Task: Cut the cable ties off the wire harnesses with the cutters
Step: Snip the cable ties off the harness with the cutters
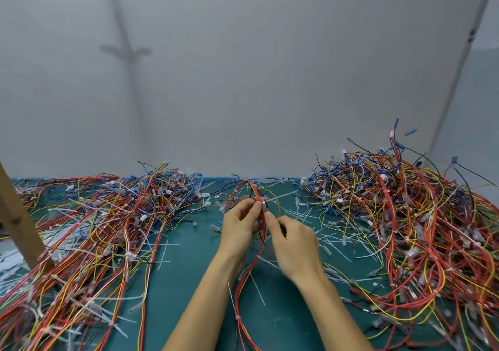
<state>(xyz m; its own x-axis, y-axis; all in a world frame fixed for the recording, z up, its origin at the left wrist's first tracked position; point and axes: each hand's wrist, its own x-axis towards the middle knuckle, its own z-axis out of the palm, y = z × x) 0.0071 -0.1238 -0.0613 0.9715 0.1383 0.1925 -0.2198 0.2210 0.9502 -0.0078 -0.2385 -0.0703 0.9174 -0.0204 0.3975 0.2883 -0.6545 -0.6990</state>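
Note:
A wire harness (244, 275) of red and yellow wires runs from the bottom middle up between my hands and loops at the back. My left hand (239, 223) pinches its red wires near the top. My right hand (293, 245) holds small metal cutters (266, 205), whose shiny tip sits against the bundle right beside my left fingertips. A white cable tie (238, 317) still wraps the harness lower down. The cutters' handles are hidden inside my right palm.
A big tangle of harnesses (94, 232) covers the left of the green mat (189, 275), another pile (421, 229) fills the right. Cut white tie pieces (305, 215) litter the mat. A wooden post (19, 223) leans at the far left. A grey wall stands behind.

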